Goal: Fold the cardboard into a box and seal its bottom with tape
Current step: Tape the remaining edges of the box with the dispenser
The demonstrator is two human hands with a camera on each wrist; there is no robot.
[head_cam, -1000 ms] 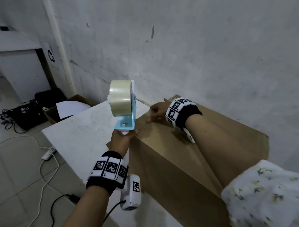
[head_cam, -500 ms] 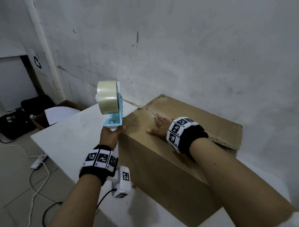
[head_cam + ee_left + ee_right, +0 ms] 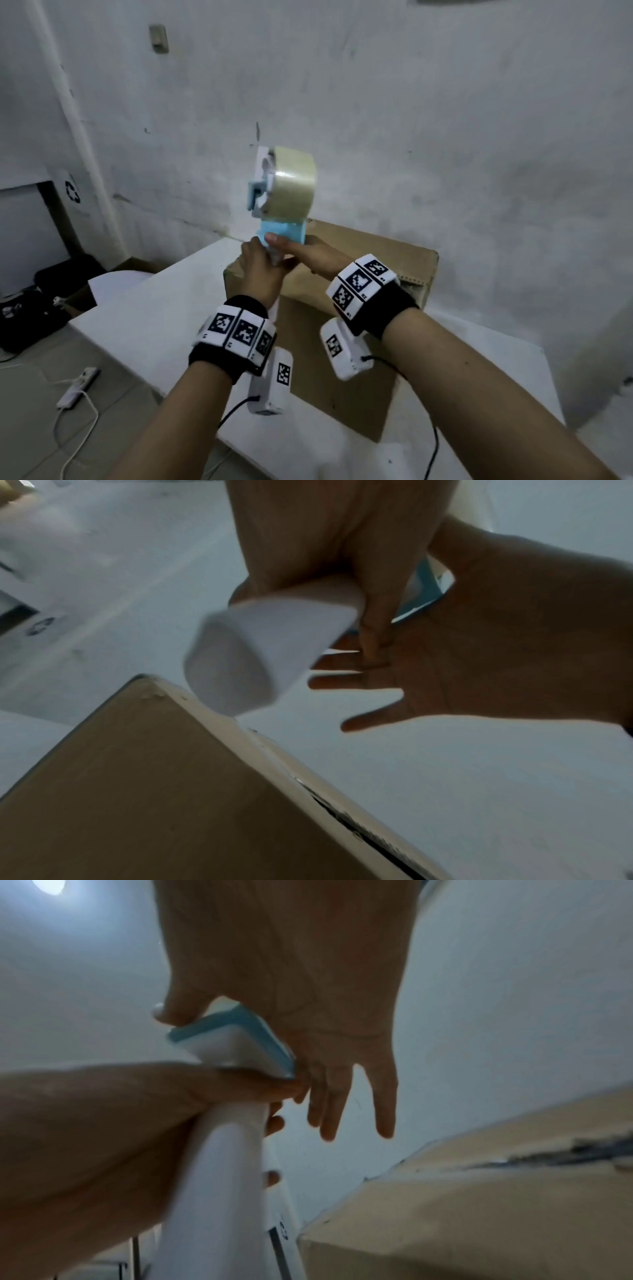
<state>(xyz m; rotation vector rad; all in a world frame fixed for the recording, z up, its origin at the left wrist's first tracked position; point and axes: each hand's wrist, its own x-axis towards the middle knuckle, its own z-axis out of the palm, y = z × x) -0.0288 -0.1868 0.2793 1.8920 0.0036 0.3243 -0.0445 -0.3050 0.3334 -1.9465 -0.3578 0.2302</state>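
My left hand (image 3: 262,274) grips the white handle (image 3: 267,642) of a tape dispenser (image 3: 284,192) and holds it upright above the near left corner of the brown cardboard box (image 3: 359,274). A roll of clear tape (image 3: 291,185) sits on the dispenser's blue frame (image 3: 284,233). My right hand (image 3: 305,251) meets the frame from the right. Its thumb (image 3: 171,1012) hooks over the blue frame (image 3: 240,1034) against the palm, while its fingers (image 3: 342,1110) stay straight. The box (image 3: 137,791) stands on the white table (image 3: 154,308) with its flaps folded flat on top.
The wall rises just behind the box. On the floor to the left are an open carton with white paper (image 3: 113,284), black bags (image 3: 20,308) and a white power strip (image 3: 78,387) with its cable. Cables hang from both wrist cameras.
My right hand has left the top of the box and come to the dispenser's blue frame. My left hand has raised the dispenser, turned it and moved it right over the box corner.
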